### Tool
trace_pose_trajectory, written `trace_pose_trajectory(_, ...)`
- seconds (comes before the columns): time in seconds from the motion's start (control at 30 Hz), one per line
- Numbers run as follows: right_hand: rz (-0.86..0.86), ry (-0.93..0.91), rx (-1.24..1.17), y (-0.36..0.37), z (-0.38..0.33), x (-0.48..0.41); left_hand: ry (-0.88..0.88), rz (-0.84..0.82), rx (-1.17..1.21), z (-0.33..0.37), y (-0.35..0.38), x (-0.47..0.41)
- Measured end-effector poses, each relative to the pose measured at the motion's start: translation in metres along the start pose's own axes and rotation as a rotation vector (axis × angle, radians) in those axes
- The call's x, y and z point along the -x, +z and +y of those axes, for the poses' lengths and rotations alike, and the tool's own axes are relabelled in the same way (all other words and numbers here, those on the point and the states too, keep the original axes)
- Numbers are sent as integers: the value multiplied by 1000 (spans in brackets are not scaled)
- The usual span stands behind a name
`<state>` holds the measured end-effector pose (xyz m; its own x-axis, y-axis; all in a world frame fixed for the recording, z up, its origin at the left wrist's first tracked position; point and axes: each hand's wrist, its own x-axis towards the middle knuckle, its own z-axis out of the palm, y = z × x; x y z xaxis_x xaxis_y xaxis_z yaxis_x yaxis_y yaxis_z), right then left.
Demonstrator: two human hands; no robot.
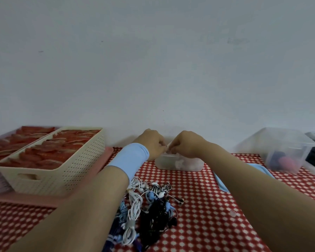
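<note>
A table covered in a red-and-white checked cloth [198, 206] is seen from above, set against a pale wall [153, 60]. With the tangled pile of earphones [149, 206] taken as the dial's centre, a small clear tub [171, 163] is placed at 12 o'clock, close to the table's far edge at the wall. Just above the tub's rim, the left hand [153, 142] and the right hand [186, 144] are brought together, fingers curled, and a small white piece [169, 144] is pinched between their tips; what it is cannot be told through the blur. A light-blue wristband [129, 159] is worn on the left wrist. At 10 o'clock a cream perforated basket [71, 170] filled with red packets [49, 151] is set on a pink tray [25, 200], whose near edge is crossed by the left forearm. At 2 o'clock a blue lid [221, 182] is partly covered by the right forearm, and farther out a larger clear bin [284, 148] is seen. A narrow strip of cloth is left bare between tub and pile, and a wider stretch from 3 to 5 o'clock.
</note>
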<state>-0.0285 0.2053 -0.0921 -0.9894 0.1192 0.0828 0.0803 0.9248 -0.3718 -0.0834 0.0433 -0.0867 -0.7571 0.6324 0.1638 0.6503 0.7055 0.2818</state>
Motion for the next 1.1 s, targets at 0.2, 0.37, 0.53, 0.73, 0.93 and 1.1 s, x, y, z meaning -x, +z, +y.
trace_pose_trajectory(0.2,156,-80,38,-19,-26,21,-7,69,73,-5,-21,34)
trace_pose_trajectory(0.37,129,-201,-63,-24,-61,56,-57,6,97,-7,-31,73)
trace_pose_trajectory(0.53,-179,-179,10,-8,-76,87,-38,-165,76,-1,-31,110)
trace_pose_trajectory(0.73,-287,-127,88,22,-65,102,-44,-327,23,-1,-26,137)
trace_pose_trajectory(0.93,-228,-81,-53,20,-55,111,-85,-306,80,-1,-33,144)
trace_pose_trajectory(1.1,-74,-57,-318,11,-48,118,-100,-148,122,11,-36,143)
